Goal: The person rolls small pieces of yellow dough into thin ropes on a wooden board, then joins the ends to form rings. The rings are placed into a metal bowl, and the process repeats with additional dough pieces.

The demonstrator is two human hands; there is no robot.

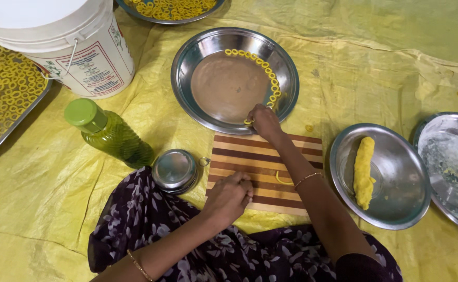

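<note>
I see my right hand (264, 121) pinched on a small yellow dough ring (248, 122) at the steel plate's (187, 57) near rim, extending the row, while my left hand (230, 197), fingers curled together, steadies the striped board (270, 156).

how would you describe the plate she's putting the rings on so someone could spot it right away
Start at the striped wooden cutting board in the middle of the yellow sheet. Just beyond its far edge sits a round steel plate, where the right hand touches the rim. Unlike the other steel dishes, it holds one curved row of small yellow rings along its right side.
</note>
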